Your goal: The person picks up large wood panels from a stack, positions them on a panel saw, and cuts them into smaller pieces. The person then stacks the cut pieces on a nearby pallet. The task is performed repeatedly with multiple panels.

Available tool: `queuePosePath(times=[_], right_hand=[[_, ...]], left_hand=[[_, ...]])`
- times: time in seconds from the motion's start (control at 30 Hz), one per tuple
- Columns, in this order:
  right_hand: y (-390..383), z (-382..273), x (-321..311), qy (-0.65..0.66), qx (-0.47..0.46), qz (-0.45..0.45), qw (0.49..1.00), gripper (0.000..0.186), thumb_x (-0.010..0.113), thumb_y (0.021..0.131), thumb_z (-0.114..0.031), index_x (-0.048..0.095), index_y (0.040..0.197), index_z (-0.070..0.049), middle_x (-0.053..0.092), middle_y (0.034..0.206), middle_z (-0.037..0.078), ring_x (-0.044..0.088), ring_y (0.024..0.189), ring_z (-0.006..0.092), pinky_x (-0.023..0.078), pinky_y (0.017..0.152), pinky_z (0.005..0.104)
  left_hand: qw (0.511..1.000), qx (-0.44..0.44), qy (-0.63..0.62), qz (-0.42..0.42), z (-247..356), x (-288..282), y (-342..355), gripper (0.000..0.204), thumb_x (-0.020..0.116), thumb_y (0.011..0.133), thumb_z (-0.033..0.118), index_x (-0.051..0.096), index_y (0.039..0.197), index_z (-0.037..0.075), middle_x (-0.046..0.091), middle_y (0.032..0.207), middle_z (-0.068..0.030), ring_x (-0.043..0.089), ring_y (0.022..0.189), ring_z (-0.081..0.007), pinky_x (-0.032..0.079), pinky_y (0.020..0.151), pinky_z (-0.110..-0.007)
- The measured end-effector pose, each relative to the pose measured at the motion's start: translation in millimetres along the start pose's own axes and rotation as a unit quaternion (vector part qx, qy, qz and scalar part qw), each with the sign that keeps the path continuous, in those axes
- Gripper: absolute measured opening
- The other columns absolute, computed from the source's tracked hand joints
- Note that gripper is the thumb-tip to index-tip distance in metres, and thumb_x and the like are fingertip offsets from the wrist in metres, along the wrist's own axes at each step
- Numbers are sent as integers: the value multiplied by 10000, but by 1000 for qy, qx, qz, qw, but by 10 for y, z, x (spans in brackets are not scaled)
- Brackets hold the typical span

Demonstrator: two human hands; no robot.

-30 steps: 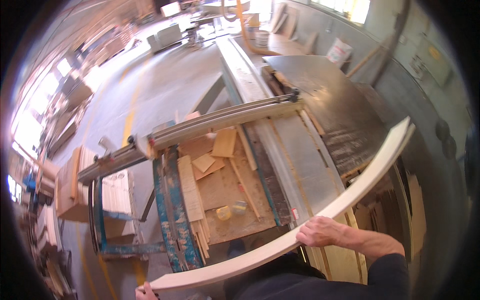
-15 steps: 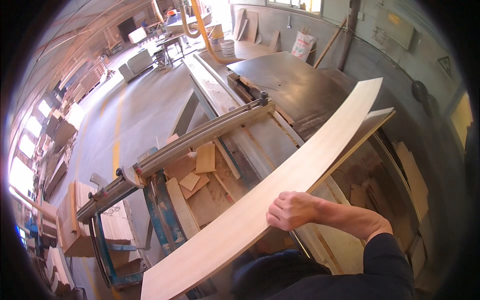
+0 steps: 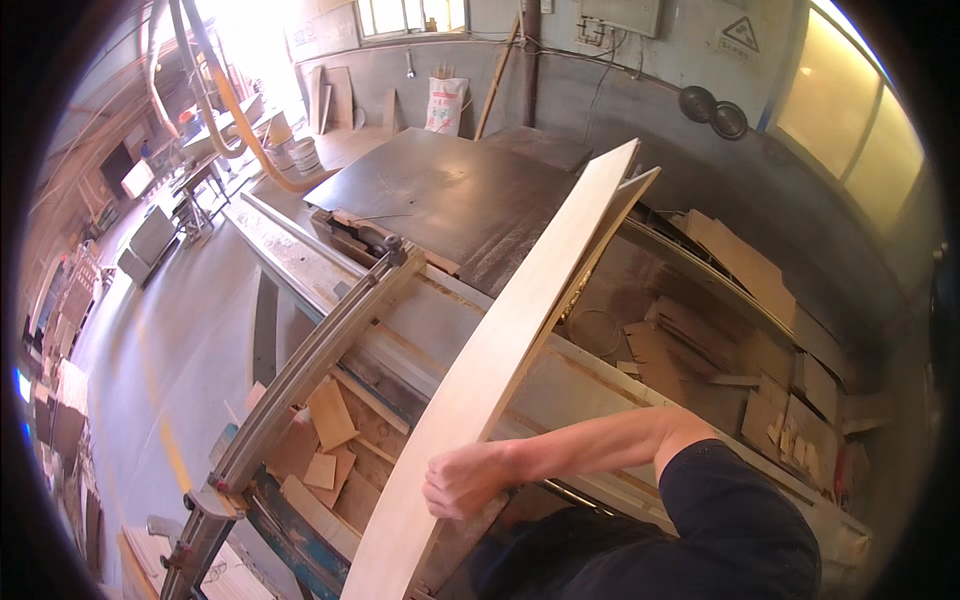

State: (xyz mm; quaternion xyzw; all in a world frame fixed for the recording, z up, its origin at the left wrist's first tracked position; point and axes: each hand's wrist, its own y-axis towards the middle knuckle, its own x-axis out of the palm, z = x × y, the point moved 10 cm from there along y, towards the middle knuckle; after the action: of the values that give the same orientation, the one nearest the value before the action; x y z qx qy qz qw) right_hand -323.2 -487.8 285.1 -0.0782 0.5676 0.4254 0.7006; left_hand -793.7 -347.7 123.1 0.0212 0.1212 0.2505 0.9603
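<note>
Cream-coloured, the long board (image 3: 470, 390) starts at the lower edge, its long axis slanting away and rightward over the grey machine bed (image 3: 430, 305). The right hand (image 3: 465, 480) is clenched on its right-hand edge; the left hand is out of view, so its grip cannot be told. Farther off, a second strip (image 3: 634, 192) splays beside the tip, which points past a dark metal tabletop (image 3: 440, 190) toward the wall (image 3: 650, 120).

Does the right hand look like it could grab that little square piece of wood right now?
Probably not as things stand: the right hand is closed on the long pale board, which in this view lies between it and the small square wood piece.
</note>
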Motion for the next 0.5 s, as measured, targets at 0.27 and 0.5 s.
queuePosePath(times=[0.27,0.5], right_hand=[[204,13,331,36,-4,-14,999,106,723,845,-140,709,824,-37,706,723,57,717,671,198,522,572,321],[184,81,441,52,5,-18,998,123,697,848,-195,713,813,-78,697,734,29,713,687,195,504,573,341]], left_hand=[[999,-13,5,-47,-25,575,182,416,652,855,164,699,1186,-85,697,1165,-207,686,1013,-352,586,859,-460],[999,-22,1,-50,-6,669,166,427,644,848,161,697,1192,-86,696,1177,-210,686,1026,-357,585,871,-465]])
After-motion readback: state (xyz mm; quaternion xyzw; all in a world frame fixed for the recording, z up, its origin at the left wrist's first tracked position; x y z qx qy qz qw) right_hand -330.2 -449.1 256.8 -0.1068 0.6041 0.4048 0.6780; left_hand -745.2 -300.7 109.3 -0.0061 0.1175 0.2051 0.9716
